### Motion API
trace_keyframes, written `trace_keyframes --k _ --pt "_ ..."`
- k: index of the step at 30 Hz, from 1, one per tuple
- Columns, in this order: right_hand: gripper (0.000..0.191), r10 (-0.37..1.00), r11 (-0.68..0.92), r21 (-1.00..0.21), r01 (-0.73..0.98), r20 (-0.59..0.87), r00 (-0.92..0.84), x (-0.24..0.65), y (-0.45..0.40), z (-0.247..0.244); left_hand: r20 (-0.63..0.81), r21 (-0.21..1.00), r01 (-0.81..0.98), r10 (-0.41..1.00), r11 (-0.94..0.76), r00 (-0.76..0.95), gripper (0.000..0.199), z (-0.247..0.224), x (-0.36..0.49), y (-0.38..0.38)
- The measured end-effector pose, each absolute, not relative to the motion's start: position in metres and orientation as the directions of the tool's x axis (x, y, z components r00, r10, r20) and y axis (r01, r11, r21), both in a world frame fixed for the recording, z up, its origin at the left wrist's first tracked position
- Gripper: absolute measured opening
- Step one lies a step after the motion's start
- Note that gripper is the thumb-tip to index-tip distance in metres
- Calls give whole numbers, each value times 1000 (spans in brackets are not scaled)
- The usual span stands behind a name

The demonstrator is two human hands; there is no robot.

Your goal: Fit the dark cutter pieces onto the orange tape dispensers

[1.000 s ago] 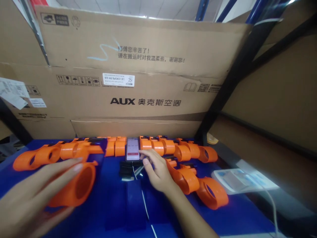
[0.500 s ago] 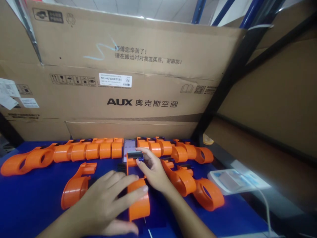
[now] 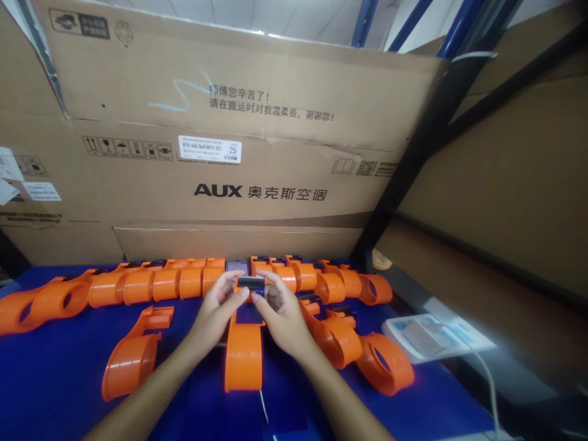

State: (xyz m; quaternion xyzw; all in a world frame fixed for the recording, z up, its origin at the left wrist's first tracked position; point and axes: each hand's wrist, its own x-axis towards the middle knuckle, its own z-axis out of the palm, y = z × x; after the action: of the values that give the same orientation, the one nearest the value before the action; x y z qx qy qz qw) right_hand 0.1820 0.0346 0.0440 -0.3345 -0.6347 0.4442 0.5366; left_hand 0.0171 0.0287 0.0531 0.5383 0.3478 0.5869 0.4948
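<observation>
Orange, a glossy loose ring (image 3: 131, 364) lies leftmost of the nearer pieces; next, the left hand (image 3: 219, 309) pinches the black-topped far end of a broad-looped holder (image 3: 244, 358), centred between the forearms, its right side pinched by the right hand (image 3: 283, 312).

I saw a glossy orange plastic piece (image 3: 244, 360), its wide, smooth ring towards me and its narrow arm pointing away, in the middle of the blue tabletop (image 3: 193, 398). A short black rectangular bar (image 3: 250, 283) lay crosswise at the arm's far end. I couldn't tell whether the ring touched the tabletop.
</observation>
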Motion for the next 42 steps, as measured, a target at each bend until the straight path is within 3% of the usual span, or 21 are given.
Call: trace_keyframes --k 5,12,23,42 --pt "56 908 258 -963 -78 269 -320 188 30 50 276 935 -212 959 -284 -66 50 57 12 28" --pt "23 916 218 -972 85 173 -363 195 31 51 266 935 -199 952 -293 -152 53 56 17 27" --pt "14 895 306 -930 203 209 -394 186 25 50 211 957 -170 965 -237 -157 38 29 5 25" --pt "19 896 382 -888 256 289 -336 183 19 57 203 958 -177 970 -225 -135 43 34 4 25"
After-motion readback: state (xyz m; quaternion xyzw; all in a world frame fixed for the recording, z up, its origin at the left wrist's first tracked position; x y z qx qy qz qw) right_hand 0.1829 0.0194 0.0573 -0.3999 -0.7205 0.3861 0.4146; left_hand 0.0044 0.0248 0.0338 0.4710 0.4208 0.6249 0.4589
